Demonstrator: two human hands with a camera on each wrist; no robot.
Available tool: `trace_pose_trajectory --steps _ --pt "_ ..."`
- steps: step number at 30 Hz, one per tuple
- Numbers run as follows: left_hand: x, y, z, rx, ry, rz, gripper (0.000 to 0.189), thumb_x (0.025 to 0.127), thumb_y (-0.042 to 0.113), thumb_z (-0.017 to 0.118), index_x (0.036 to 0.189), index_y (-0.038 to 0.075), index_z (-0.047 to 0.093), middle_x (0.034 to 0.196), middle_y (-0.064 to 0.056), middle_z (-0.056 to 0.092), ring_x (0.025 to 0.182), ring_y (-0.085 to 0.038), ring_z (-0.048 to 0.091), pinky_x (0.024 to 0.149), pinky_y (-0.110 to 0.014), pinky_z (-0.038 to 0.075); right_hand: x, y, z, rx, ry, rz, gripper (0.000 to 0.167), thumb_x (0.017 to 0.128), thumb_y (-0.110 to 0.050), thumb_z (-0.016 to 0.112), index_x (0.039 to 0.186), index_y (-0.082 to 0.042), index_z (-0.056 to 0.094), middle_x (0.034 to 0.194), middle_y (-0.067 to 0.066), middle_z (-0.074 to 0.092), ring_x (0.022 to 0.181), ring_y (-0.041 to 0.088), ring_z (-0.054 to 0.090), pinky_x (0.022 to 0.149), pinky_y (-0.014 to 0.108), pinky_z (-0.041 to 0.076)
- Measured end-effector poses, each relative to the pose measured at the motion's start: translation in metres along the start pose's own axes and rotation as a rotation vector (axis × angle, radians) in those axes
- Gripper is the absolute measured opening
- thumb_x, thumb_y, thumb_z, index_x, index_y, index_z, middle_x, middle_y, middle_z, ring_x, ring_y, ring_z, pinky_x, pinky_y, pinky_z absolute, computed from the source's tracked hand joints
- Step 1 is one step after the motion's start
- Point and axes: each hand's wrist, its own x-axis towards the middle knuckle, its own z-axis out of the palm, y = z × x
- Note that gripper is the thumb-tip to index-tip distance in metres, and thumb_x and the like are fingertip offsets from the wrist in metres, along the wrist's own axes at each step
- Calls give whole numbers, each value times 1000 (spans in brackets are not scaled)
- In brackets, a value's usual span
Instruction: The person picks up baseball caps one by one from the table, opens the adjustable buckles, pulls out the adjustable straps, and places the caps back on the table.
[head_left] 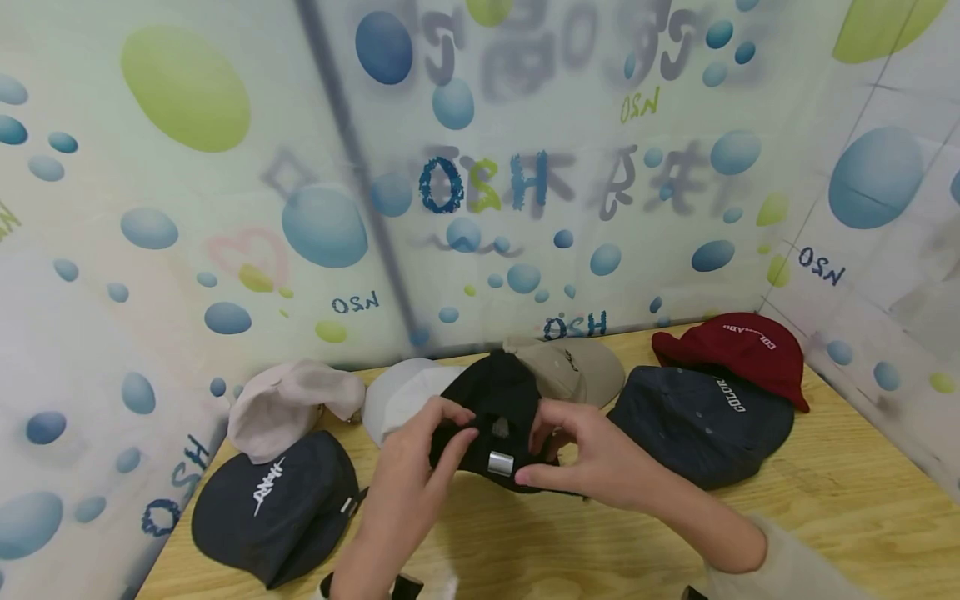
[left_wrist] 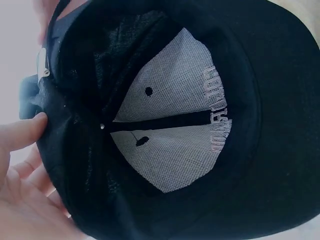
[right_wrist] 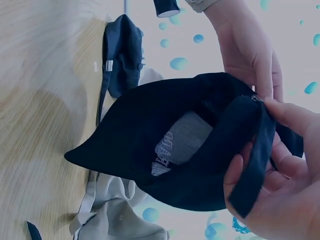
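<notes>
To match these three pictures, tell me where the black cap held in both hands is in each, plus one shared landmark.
Head: the black cap is below centre.
Left wrist: the cap fills most of the picture, inside showing.
Right wrist: the cap spans the middle, inside partly showing.
Shared landmark: the left hand, left of the cap in head, lower left in left wrist, upper right in right wrist.

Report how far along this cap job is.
Looks done: the black cap is picked up. In hand: the left hand and right hand hold its back, around the metal buckle. Probably left: settling the strap, whose end hangs free, then setting the cap down. Whether the other caps are finished, I can't tell.
</notes>
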Motion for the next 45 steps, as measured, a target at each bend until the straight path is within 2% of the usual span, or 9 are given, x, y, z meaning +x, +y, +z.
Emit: trace_pose_trajectory --steps 8,17,20,24,27,29,34,38,45 --pt "0 -3 2 15 74 23 17 89 13 75 99 18 63 95 6 71 87 -5 69 74 -26 56 2 -1 5 -23 44 3 13 90 -17 74 89 -8 63 91 7 65 78 7 65 71 26 56" --pt "-1 -6 1 104 161 62 23 85 14 79 101 17 63 94 7 69 92 -8 69 78 -30 57 5 -1 9 -21 85 20 13 90 -15 74 89 -8 63 89 7 64 79 7 66 73 27 58" --pt "-3 -5 0 142 204 113 28 83 12 81 104 15 62 96 5 66 92 -8 66 79 -27 55 5 -1 10 -15 92 25 13 90 -15 73 89 -7 63 88 7 64 78 8 66 72 28 58" --pt "-7 0 -1 204 271 242 31 79 8 84 99 13 61 91 3 59 84 -7 59 74 -19 51 5 -1 11 0 100 32 13 90 -15 73 90 -6 63 88 8 66 77 8 67 71 27 58" --pt "-11 5 1 237 242 290 30 78 13 86 93 16 61 83 7 55 74 -3 52 68 -14 46 5 -1 11 9 107 40 13 91 -16 72 91 -5 64 89 9 66 77 8 67 70 27 58" --pt "-14 7 5 254 193 278 30 78 20 87 92 18 60 80 10 53 72 0 49 66 -15 44 5 -1 11 10 111 38 13 91 -15 72 91 -5 64 88 9 66 76 8 66 70 27 58" --pt "-18 9 15 254 90 169 34 79 31 85 96 19 58 86 10 53 77 0 50 68 -18 47 4 1 12 17 103 13 11 93 -14 70 93 -5 65 88 10 68 76 8 67 71 28 58" --pt "-18 8 21 198 53 98 33 82 30 83 99 19 57 92 7 53 85 -2 54 75 -21 52 4 3 12 11 101 2 10 93 -14 70 94 -5 65 89 10 69 78 7 68 75 28 58" --pt "-19 4 26 155 31 65 29 84 26 81 99 19 58 95 9 55 88 -2 58 76 -22 53 2 5 12 -8 92 -34 9 93 -13 70 93 -5 66 88 9 70 78 7 68 76 27 58"
